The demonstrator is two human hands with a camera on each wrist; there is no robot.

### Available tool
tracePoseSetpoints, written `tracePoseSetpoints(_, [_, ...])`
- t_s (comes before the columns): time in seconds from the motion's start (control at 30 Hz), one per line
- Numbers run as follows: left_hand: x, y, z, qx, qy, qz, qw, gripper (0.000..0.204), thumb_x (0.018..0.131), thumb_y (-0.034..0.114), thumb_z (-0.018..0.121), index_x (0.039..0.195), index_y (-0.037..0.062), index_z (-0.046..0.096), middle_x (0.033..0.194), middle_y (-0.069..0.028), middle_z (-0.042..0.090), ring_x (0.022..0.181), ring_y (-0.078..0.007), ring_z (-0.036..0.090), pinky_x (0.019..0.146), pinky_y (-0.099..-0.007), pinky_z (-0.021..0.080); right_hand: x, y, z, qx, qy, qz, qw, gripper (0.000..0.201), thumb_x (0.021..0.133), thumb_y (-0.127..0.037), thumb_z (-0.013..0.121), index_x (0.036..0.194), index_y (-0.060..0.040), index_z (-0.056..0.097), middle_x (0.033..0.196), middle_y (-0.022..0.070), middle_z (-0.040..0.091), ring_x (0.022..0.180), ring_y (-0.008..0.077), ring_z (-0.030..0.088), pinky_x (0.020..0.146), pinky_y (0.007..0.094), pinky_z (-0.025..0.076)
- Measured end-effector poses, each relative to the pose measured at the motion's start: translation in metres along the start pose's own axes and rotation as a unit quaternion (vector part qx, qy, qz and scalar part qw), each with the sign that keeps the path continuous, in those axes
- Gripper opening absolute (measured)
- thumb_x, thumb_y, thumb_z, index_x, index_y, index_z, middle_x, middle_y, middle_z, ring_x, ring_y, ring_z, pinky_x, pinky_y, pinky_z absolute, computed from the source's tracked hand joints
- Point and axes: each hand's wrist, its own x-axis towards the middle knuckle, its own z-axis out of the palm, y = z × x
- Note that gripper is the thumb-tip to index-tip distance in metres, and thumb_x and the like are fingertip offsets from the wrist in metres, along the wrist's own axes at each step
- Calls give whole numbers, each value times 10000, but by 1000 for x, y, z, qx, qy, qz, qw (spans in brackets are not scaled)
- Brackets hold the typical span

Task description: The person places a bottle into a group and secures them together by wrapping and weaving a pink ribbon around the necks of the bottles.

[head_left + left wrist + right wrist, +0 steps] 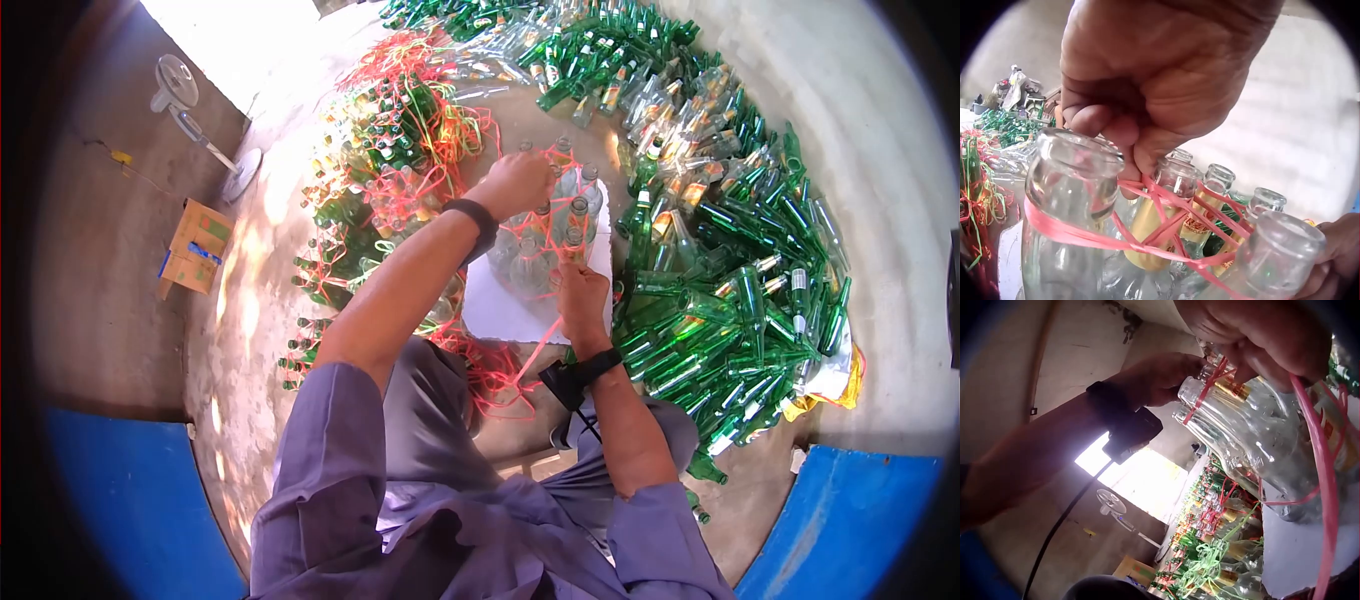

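Several clear glass bottles [530, 265] stand upright in a cluster on a white board [490, 318]. Pink plastic strap [1079, 232] loops around the bottle necks and crosses between them. Over the far-left side of the cluster, my left hand [518, 183] pinches the strap between thumb and fingertips, close beside a bottle neck [1175, 178]. At the near side, my right hand [583, 295] has its fingers curled around the strap, and a long tail [1319, 462] hangs from it. Some bottles bear gold labels [1194, 225].
Strapped bundles of bottles [395, 130] stand to the left with loose pink strap [490, 385] nearby. A large heap of loose green bottles [740, 300] curves around the right. A white fan [175, 82] and a cardboard box [195, 245] are by the left wall.
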Motion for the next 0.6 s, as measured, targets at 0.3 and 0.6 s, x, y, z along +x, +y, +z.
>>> tracePoseSetpoints(0.3, [-48, 16, 7, -96, 16, 39, 995, 402, 777, 136, 634, 1173, 101, 692, 963, -180, 709, 943, -347, 678, 850, -417, 529, -7, -15, -15, -26, -23, 12, 999, 246, 835, -154, 621, 783, 67, 716, 633, 14, 598, 535, 81, 469, 493, 283, 349])
tracePoseSetpoints(0.6, [-98, 44, 32, 42, 92, 21, 995, 811, 717, 155, 724, 1474, 156, 434, 1556, -184, 356, 1432, -379, 342, 1162, -606, 197, -5, -20, -18, -60, -20, 6, 998, 306, 846, -213, 641, 788, 78, 713, 698, 57, 657, 615, 112, 542, 575, 277, 413])
